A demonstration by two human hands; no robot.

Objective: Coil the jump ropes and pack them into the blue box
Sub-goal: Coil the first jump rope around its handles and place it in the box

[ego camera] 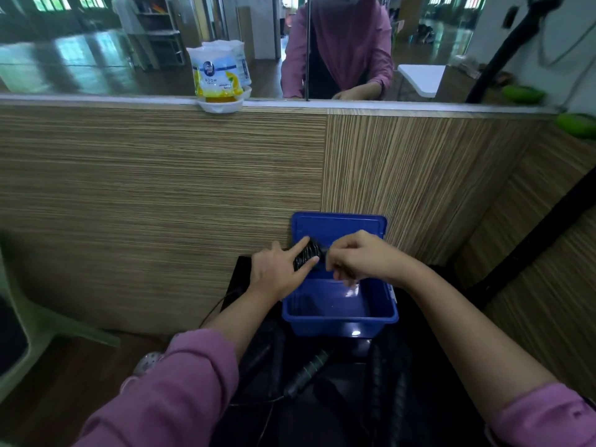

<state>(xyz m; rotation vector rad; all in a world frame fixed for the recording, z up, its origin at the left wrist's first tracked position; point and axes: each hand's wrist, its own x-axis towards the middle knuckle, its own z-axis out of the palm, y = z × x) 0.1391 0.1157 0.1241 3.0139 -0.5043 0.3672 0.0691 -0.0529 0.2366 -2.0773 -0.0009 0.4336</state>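
Head view: a person in pink sleeves leans over a blue box point(338, 309) set on a dark surface against a wood-grain wall; both hands meet above the box's far half
Left hand point(277, 269): fingers straight and spread; index and thumb lie along either side of a black coiled bundle, steadying it rather than wrapping it
Right hand point(358, 258): fingers curled tight, pinching something at the bundle's right end; what exactly it pinches is too blurred to tell
Rope point(306, 254): a small, dark, ribbed bundle held just above the box, over its back portion; not yet resting inside
Box: open, lid point(338, 225) tilted up behind it; the floor that shows looks bare
Other ropes: dark handles point(309, 371) and thin cord lie loose on the dark surface just in front of the box, uncoiled
Handling: the cord is likely light, limp and springy, so loops may slip apart if released; the handles are stiff and ribbed, the surest place to grip; pinching across all loops at once should keep the coil together
Ledge: a yellow and white air freshener point(216, 80) stands on the ledge at the foot of a mirror point(96, 59)
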